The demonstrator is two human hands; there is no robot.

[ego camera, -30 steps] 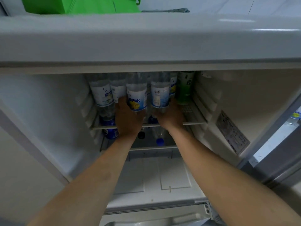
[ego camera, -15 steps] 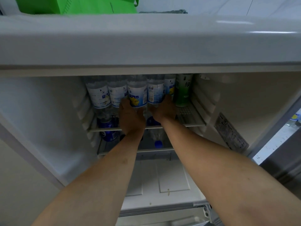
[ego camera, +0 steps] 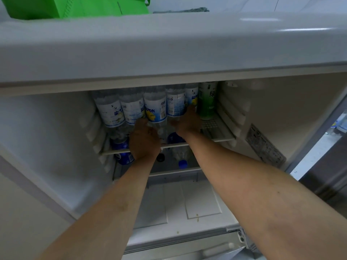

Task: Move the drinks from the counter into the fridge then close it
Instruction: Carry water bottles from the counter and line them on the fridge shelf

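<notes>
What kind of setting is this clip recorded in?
Probably a home or small office kitchen, seen at an open fridge. Bottles stand in a row on its shelf, both hands reach in among them, and a green bag sits on top.

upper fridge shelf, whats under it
Under the upper shelf a lower level holds more bottles: a blue-capped bottle lying cap outward, a blue-labelled one at left and a dark cap. The hands and shelf hide whatever lies behind them.

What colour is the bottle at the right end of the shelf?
Green bottle, seen in the head view.
</notes>
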